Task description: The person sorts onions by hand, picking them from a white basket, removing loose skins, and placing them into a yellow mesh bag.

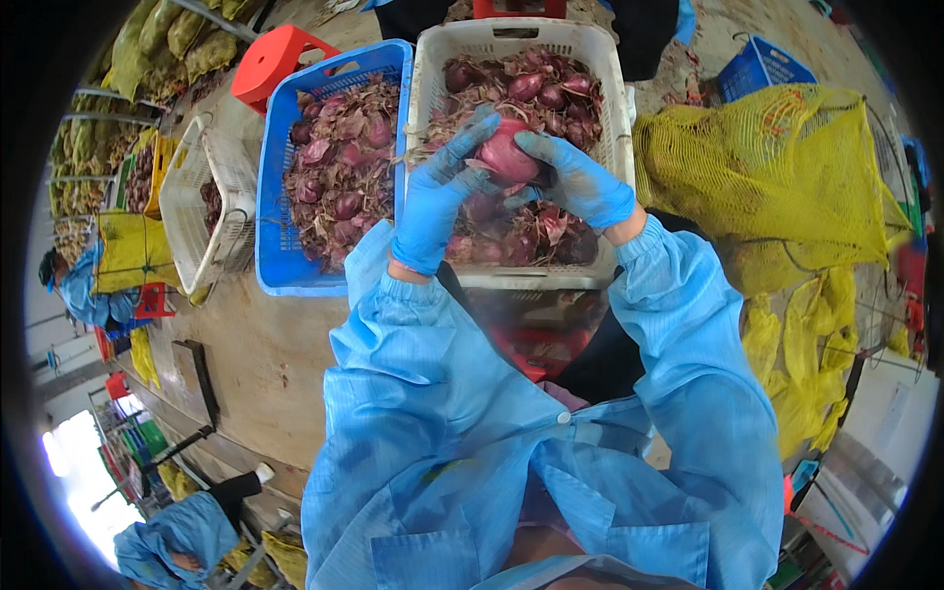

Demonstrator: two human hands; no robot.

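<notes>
Between my two gloved hands is a red onion (507,152), smooth and purplish, held above a white crate (423,84) full of red onions and loose skins. My left hand (440,192) has its fingers wrapped on the onion's left side. From the right, my right hand (580,182) grips it, with the thumb across the top and fingers curled beneath. Both gloves are blue and smudged with dirt. Immediately left of the white crate stands a blue crate (273,197), piled with more onions and dry papery skins.
A yellow mesh bag (757,167) hangs open on a frame at the right, with loose yellow bags (806,344) below it. Farther left are a tilted white crate (187,197) and a red stool (275,64). Other people in blue work at the left (182,541).
</notes>
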